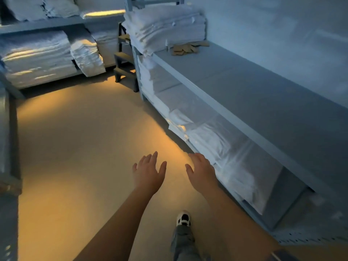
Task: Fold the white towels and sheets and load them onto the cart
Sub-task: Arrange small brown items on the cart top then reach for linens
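My left hand (148,173) and my right hand (200,171) stretch out side by side over the floor, fingers straight and spread, holding nothing. The right hand hovers just left of folded white linen (211,140) on the lower level of a grey shelf unit (250,95). A stack of folded white towels (165,27) sits at the far end of that unit's top surface. More white stacks (37,55) fill the shelves along the back wall. No cart shows in this view.
A small grey step stool (125,66) stands in the corner between the shelf units. Brown paper pieces (188,48) lie beside the towel stack. Beige floor (75,147) spreads ahead. My shoe (183,218) is below the hands. Another rack edge (7,140) is at left.
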Action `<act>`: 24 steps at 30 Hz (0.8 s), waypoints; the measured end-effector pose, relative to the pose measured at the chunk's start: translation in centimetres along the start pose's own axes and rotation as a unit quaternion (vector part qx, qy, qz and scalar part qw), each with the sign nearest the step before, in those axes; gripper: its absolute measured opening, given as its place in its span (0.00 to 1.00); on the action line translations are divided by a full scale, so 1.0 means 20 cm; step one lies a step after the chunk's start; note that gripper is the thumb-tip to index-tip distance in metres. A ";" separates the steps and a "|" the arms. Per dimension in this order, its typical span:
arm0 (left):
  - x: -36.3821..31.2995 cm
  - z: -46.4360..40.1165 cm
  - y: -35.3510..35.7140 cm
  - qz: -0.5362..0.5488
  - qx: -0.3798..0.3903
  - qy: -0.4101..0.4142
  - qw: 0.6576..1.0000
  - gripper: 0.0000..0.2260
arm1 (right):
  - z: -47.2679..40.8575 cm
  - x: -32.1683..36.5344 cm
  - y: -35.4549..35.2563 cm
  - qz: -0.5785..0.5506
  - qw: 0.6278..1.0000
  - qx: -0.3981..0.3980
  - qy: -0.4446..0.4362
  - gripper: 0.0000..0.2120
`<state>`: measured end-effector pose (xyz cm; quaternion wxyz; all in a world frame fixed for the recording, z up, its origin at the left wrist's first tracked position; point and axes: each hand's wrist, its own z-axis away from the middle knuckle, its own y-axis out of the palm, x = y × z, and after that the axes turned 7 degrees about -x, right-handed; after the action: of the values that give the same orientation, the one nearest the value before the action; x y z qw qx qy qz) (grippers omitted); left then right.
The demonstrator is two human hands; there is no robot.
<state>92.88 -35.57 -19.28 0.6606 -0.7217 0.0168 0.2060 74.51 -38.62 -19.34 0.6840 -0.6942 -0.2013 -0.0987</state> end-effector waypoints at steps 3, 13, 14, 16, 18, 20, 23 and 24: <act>0.00 -0.27 0.04 -0.001 -0.004 -0.017 1.000 0.26 | -0.29 0.01 0.06 -0.002 1.000 0.007 -0.009 0.21; -0.15 -1.31 0.01 0.007 -0.028 -0.052 0.998 0.26 | -1.38 0.05 0.05 -0.014 0.999 0.023 -0.043 0.20; -0.16 -1.39 0.00 0.008 -0.030 -0.051 0.998 0.26 | -1.47 0.06 0.05 -0.014 0.999 0.024 -0.043 0.21; -0.17 -1.55 0.00 0.007 -0.033 -0.050 0.998 0.26 | -1.64 0.09 0.05 -0.015 0.999 0.024 -0.045 0.21; -0.17 -1.69 -0.01 0.009 -0.034 -0.053 0.998 0.26 | -1.78 0.12 0.07 -0.019 0.998 0.024 -0.046 0.21; -0.15 -1.84 -0.01 0.010 -0.033 -0.056 0.998 0.26 | -1.92 0.15 0.09 -0.023 0.999 0.024 -0.041 0.21; -0.09 -2.07 0.00 0.007 -0.031 -0.054 0.998 0.26 | -2.14 0.21 0.15 -0.018 0.998 0.031 -0.042 0.21; -0.07 -2.14 0.01 0.008 -0.030 -0.054 0.998 0.27 | -2.22 0.24 0.18 -0.016 0.998 0.034 -0.042 0.21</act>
<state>103.44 -77.11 -17.21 0.6373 -0.7287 -0.0191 0.2501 86.48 -81.73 -18.66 0.6967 -0.6706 -0.2441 -0.0737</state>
